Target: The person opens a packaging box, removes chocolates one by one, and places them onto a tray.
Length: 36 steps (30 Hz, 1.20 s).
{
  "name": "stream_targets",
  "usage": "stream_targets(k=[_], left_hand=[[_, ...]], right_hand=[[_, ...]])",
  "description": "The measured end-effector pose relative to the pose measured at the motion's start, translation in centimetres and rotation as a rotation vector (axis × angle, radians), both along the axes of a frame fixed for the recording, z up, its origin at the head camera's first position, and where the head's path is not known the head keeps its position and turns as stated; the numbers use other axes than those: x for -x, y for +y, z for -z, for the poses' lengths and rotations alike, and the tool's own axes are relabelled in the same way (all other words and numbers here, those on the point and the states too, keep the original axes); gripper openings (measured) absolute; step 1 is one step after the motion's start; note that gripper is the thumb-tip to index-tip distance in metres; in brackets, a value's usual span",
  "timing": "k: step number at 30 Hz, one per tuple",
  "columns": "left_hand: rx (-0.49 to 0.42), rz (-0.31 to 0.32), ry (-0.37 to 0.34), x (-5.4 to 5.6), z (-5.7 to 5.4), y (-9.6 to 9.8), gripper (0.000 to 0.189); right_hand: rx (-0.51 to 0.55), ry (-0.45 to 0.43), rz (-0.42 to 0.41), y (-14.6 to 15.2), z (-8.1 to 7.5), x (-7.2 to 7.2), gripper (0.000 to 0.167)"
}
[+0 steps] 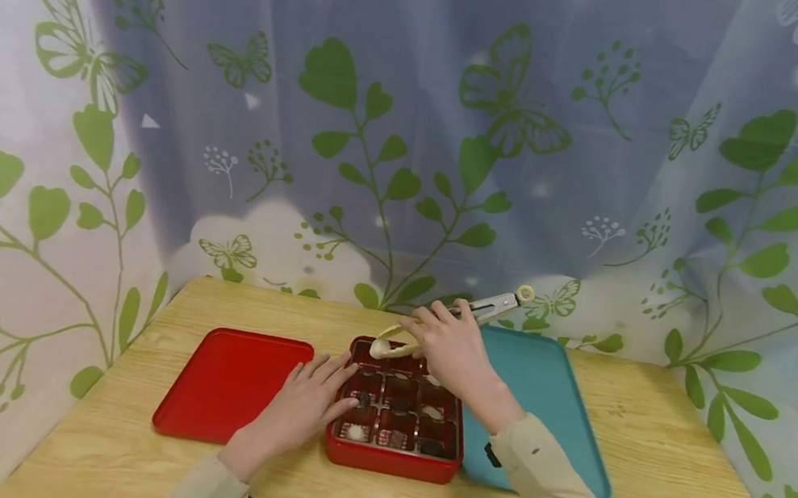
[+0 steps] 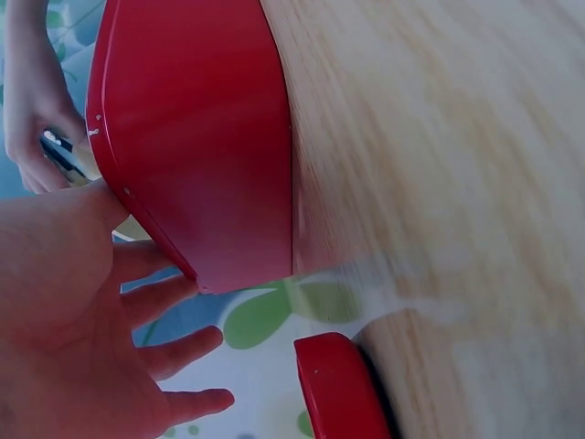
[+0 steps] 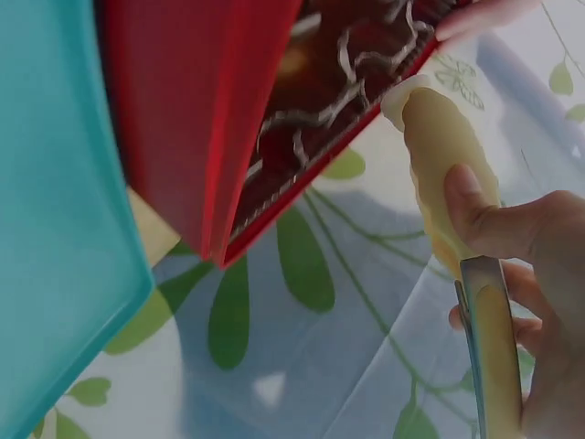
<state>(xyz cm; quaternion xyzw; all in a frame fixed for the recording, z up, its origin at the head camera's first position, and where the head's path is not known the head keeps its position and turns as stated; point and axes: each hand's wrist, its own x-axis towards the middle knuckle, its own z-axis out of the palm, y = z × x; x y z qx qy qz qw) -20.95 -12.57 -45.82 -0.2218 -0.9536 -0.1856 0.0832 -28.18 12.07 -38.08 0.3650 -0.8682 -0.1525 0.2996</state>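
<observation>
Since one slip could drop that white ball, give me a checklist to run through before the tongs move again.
1. Right hand gripping the tongs: ok, fingers and thumb are around them.
2. White ball at the tongs' tips: ok, it sits there over the rear left of the red box.
3. Ball held firmly: cannot tell, pressure does not show.
4. Left hand at the box: ok, it rests on the left rim.
5. Left thumb clear of the compartments: not ok, it reaches over the left side.
6. Box upright on the table: ok, open side up.
</observation>
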Motion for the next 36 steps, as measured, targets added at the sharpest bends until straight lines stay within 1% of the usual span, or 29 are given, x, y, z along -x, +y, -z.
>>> stream_targets(k=[2, 6, 10, 14, 18, 21, 24, 27, 31, 36], left_hand=[[0.010, -0.001, 0.005, -0.1, 0.1, 0.0, 0.059], [0.032, -0.007, 0.028, -0.2, 0.2, 0.1, 0.059], [0.051, -0.012, 0.033, -0.4, 0.0, 0.2, 0.059], [0.062, -0.020, 0.028, -0.6, -0.2, 0.3, 0.059], [0.076, -0.021, 0.037, -0.6, -0.2, 0.3, 0.059], [0.078, -0.017, 0.043, -0.6, 0.0, 0.4, 0.059], [0.074, -0.018, 0.035, -0.5, 0.0, 0.3, 0.058], [0.064, -0.020, 0.025, -0.5, 0.0, 0.4, 0.058], [0.057, -0.023, 0.017, -0.5, -0.1, 0.4, 0.057], [0.054, -0.022, 0.013, -0.5, 0.0, 0.4, 0.057]], right_hand=[[0.024, 0.008, 0.008, 0.8, -0.4, -0.1, 0.056], [0.061, 0.026, 0.050, 2.7, -1.0, 0.2, 0.051], [0.115, 0.022, 0.112, 4.9, -1.3, 0.7, 0.046], [0.149, -0.007, 0.198, 7.1, -1.1, 1.6, 0.044], [0.146, -0.063, 0.290, 8.9, -0.5, 2.4, 0.046], [0.144, -0.125, 0.352, 10.0, 0.1, 2.8, 0.050], [0.142, -0.175, 0.403, 10.6, 0.8, 3.1, 0.051], [0.142, -0.188, 0.427, 11.1, 1.6, 3.4, 0.051], [0.150, -0.195, 0.436, 11.5, 2.6, 3.6, 0.050], [0.155, -0.208, 0.448, 11.8, 3.4, 3.9, 0.049]])
